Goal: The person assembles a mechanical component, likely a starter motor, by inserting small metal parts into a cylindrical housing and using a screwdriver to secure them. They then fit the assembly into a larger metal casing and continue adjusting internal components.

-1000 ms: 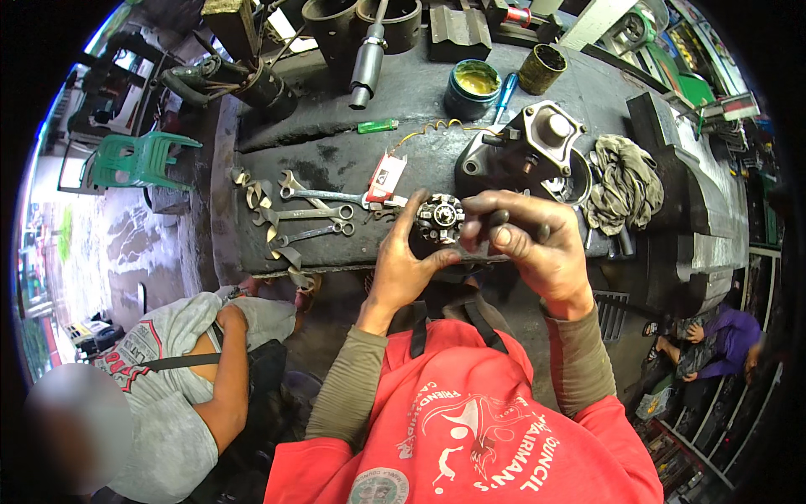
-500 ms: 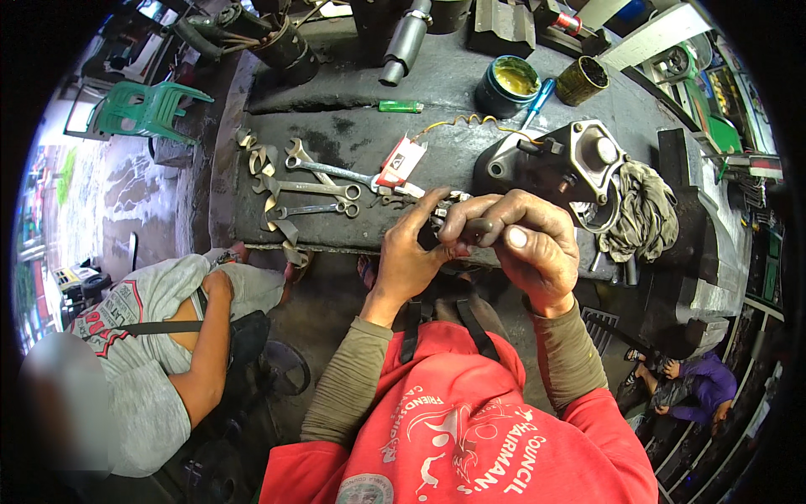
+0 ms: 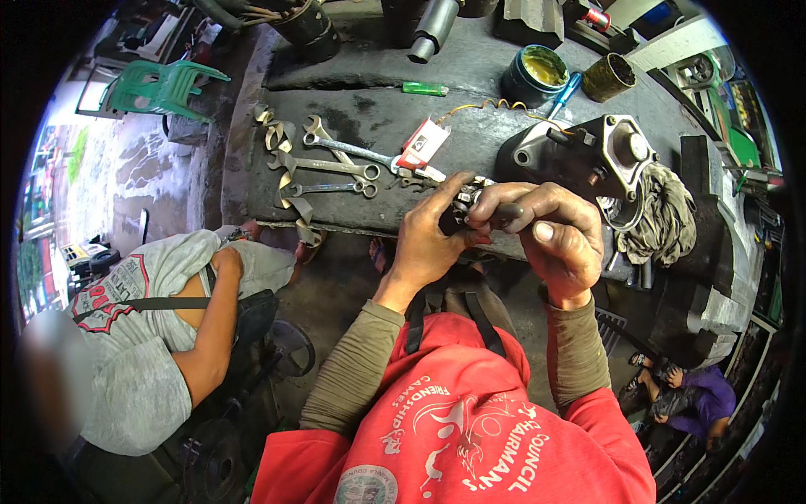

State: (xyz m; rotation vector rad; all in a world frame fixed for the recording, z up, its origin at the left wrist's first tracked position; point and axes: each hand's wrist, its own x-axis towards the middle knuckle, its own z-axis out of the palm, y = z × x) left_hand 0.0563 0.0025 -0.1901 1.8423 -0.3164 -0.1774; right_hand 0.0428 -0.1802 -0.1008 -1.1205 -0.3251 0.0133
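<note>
Close together over the bench's near edge, my hands work at a small metal part with bright and dark areas. My left hand grips it between fingers and thumb. Curled in against its right side is my right hand, fingers bent around something dark and rounded that I cannot make out. To the left lie several combination wrenches, beside a red-and-white small box. A dark metal housing with a bright triangular flange sits to the right, and a crumpled grey rag lies against it.
Along the back are a tub of yellowish grease, a blue-handled screwdriver, a grimy can and a green lighter. One person sits at the left, another at the lower right. Green chairs stand far left.
The whole view has shifted, with bench items appearing a little further right and lower. My hands stay together on the part; the right fingers have turned slightly, and the rounded dark end shows less.
</note>
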